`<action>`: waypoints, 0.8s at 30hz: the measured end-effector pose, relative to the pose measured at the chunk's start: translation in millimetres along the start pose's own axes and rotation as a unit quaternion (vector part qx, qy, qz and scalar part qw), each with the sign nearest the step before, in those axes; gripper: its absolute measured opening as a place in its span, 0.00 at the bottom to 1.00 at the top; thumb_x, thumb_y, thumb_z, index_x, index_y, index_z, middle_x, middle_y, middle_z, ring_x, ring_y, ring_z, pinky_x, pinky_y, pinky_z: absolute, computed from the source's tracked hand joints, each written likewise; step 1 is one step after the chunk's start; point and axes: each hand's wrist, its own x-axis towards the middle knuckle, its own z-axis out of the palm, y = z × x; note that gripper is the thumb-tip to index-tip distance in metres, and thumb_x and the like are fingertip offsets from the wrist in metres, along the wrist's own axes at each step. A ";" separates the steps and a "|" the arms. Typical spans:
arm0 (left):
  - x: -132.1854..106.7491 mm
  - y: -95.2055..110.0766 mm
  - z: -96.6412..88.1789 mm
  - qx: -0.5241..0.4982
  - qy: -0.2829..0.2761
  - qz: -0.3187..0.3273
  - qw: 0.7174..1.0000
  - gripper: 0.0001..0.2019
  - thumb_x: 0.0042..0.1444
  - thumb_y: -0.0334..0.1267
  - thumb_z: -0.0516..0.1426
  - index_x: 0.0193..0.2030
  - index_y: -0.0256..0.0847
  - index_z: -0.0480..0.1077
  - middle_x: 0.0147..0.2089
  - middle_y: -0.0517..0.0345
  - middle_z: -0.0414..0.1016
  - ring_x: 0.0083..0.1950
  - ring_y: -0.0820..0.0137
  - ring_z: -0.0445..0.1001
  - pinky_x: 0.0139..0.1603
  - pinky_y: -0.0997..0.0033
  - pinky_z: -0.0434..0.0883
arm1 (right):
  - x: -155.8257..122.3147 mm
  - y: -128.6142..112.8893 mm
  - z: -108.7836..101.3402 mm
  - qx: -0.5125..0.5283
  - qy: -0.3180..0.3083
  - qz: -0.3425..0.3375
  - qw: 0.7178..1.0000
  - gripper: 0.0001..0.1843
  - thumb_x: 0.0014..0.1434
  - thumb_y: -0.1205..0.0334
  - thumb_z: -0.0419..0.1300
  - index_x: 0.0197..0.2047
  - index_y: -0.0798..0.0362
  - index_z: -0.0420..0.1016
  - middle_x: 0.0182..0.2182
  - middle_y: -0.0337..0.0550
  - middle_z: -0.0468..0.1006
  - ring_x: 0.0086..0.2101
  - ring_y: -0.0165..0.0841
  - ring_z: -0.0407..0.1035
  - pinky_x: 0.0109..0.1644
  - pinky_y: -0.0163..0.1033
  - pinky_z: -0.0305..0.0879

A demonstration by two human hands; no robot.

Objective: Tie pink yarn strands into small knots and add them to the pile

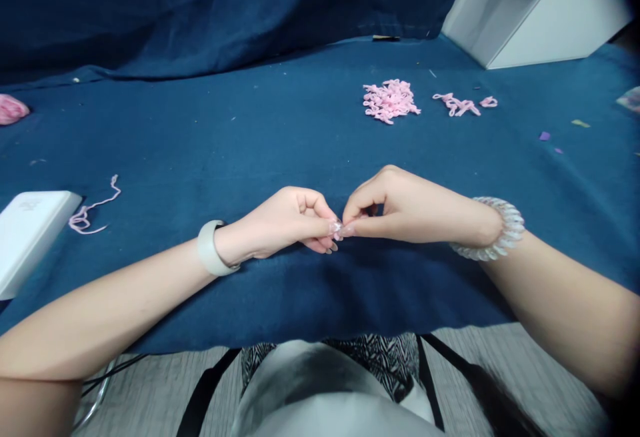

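Observation:
My left hand [285, 224] and my right hand [400, 207] meet above the blue cloth [240, 150], pinching a tiny pale piece [339, 228] between their fingertips. It looks like a bit of pink yarn, but it is too small and too hidden to tell. A heap of pink yarn loops [390, 100] lies well beyond my hands, with a smaller row of loops [463, 104] to its right. A loose pink yarn strand [87, 214] lies far from my left hand.
A white flat box [30, 240] sits at the left edge, and a pink yarn ball [10, 109] lies beyond it. A white angular container [530, 14] stands at the back right. Small purple scraps [545, 136] dot the cloth. The cloth's near edge drops to a grey floor.

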 end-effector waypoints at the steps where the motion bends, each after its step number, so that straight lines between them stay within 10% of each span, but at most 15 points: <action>1: 0.3 0.7 -0.2 0.003 -0.003 -0.001 1.000 0.07 0.50 0.31 0.63 0.30 0.31 0.69 0.26 0.53 0.77 0.28 0.73 0.78 0.31 0.78 0.77 | -0.1 -0.2 0.2 -0.011 0.004 -0.009 1.000 0.11 0.58 0.59 0.58 0.29 0.53 0.80 0.22 0.36 0.74 0.21 0.24 0.61 0.27 0.33 0.55; 24: -5.2 10.9 -4.6 0.076 -0.048 -0.051 0.995 0.07 0.53 0.34 0.62 0.32 0.32 0.69 0.29 0.52 0.79 0.31 0.73 0.79 0.33 0.79 0.76 | 1.6 0.3 12.7 -0.052 0.016 -0.052 0.997 0.11 0.58 0.62 0.60 0.27 0.58 0.72 0.23 0.36 0.71 0.24 0.22 0.61 0.30 0.30 0.54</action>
